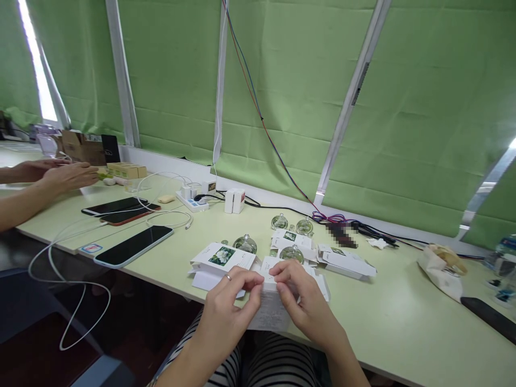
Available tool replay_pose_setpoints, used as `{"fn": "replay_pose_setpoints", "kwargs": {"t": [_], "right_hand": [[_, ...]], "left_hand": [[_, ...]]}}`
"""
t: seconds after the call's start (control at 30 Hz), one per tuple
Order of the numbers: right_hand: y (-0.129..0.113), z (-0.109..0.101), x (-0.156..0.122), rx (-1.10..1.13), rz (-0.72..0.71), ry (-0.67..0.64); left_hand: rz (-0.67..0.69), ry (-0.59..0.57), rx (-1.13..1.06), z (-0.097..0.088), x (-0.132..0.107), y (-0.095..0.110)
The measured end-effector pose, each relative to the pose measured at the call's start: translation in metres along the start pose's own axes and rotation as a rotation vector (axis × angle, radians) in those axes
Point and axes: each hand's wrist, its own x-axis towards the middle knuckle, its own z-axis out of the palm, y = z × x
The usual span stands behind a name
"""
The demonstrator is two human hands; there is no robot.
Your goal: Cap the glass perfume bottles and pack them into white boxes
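Note:
Both my hands meet at the near edge of the pale green table (403, 322). My left hand (226, 309), a ring on one finger, and my right hand (302, 301) pinch a small white paper box (269, 309) between fingers and thumbs. Just beyond them lie flat white boxes with a flower picture (223, 257) and more white cartons (346, 262). Several small round glass bottles (244, 243) stand among the cartons.
Three phones (133, 244) lie at the left with white cables. A power strip (192, 201) and chargers sit by the green blinds. Another person's hands (66, 174) rest at far left near cardboard boxes. A paper bag (441, 266) and a dark flat device (489, 318) are at right.

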Motion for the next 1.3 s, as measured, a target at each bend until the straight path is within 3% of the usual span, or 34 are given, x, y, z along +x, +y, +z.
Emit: {"fn": "replay_pose_setpoints", "kwargs": {"t": [0.5,1.03,1.3], "right_hand": [[0.012,-0.025,-0.005,0.250,0.139,-0.102],[0.010,-0.023,-0.003,0.168,0.089,-0.068],[0.009,-0.027,-0.004,0.119,0.081,-0.116]], "left_hand": [[-0.029,-0.094,-0.058,-0.006,0.003,-0.004],[-0.023,-0.076,-0.078,-0.002,-0.001,-0.008],[0.080,-0.073,-0.039,-0.002,-0.001,-0.008]]}}
